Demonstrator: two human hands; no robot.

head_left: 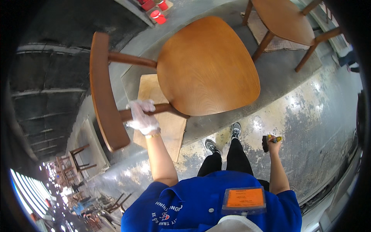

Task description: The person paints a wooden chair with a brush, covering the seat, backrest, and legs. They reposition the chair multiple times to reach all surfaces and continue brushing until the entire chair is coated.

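Note:
A brown wooden chair (pixel 208 65) with a rounded seat stands in front of me, its curved backrest (pixel 101 89) to the left. My left hand (pixel 142 118), in a thin whitish glove, is closed around the near back post, between backrest and seat. Out to my right, away from the chair, my right hand (pixel 274 146) grips a brush (pixel 265 144) with dark bristles. Yellow shows around its fingers, too small to make out. The brush's handle is mostly hidden by the hand.
The chair stands on a low grey platform (pixel 286 77), with a cardboard sheet (pixel 164 135) beneath. A second wooden chair (pixel 284 19) is at the far right. Red buckets (pixel 157 16) stand at the back. More chair frames (pixel 81 158) are at the left. Someone's legs (pixel 346 58) show at the right edge.

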